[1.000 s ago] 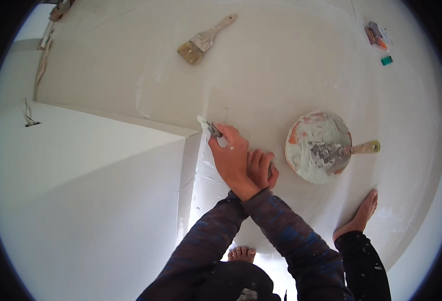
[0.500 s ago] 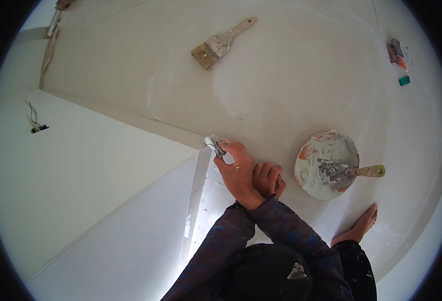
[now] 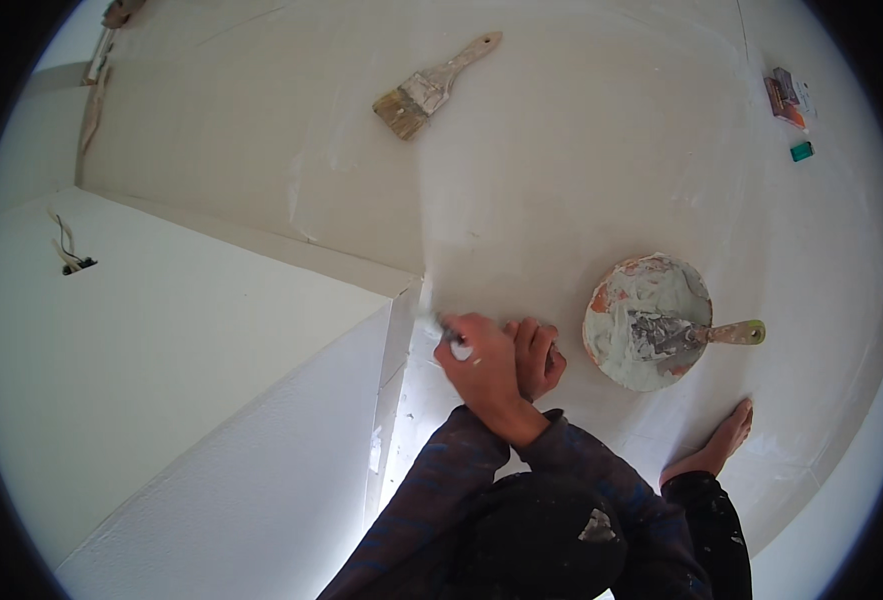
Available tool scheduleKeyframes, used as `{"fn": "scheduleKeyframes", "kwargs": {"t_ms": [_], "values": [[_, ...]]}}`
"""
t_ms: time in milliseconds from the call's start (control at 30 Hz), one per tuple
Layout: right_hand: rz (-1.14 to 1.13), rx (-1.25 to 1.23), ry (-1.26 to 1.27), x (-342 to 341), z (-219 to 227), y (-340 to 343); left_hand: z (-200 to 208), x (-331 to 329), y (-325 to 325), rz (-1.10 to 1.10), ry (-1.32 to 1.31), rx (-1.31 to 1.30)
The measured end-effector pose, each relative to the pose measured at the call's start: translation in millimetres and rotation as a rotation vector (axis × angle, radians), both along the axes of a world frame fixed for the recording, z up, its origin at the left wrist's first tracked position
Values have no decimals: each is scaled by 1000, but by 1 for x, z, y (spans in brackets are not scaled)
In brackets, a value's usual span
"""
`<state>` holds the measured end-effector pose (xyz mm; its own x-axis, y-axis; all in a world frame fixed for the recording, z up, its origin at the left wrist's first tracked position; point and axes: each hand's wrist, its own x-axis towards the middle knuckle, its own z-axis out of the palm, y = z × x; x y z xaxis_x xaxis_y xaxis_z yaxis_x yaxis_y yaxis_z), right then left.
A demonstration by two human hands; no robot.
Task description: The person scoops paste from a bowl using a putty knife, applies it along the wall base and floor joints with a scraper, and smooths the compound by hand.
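My forearms cross, the right over the left. My right hand pinches a small putty-smeared piece between thumb and fingers. Motion blurs that piece, so its exact kind is unclear. It is just beside the wall's outer corner, over the floor. Right next to it, my left hand is curled closed near the floor; what it holds, if anything, is hidden. To the right stands a round tub of pale putty, with a putty knife lying across it, handle to the right.
A wide paintbrush lies on the floor farther off. At the far right are small boxes and a green item. Wires stick out of the white wall. My bare foot is below the tub.
My right hand has drawn the small piece away from the wall corner, back toward me. The left hand stays curled in nearly the same place. The view has shifted slightly.
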<state>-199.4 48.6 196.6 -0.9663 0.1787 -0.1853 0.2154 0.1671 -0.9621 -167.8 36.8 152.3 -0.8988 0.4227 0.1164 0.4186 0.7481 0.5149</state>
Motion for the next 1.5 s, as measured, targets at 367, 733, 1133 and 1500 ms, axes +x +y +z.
{"fn": "scheduleKeyframes", "kwargs": {"t_ms": [367,733,1133,1500], "values": [[385,156,12,-90,-20,18,-53,24,-3,621,-1015,1181],[165,-28,93,-64,13,19,-25,9,-3,54,-256,83],[-86,58,221,-12,9,1,-21,2,5,10,-8,112],[282,-15,165,-101,-7,25,-26,3,11,44,-49,162]]}}
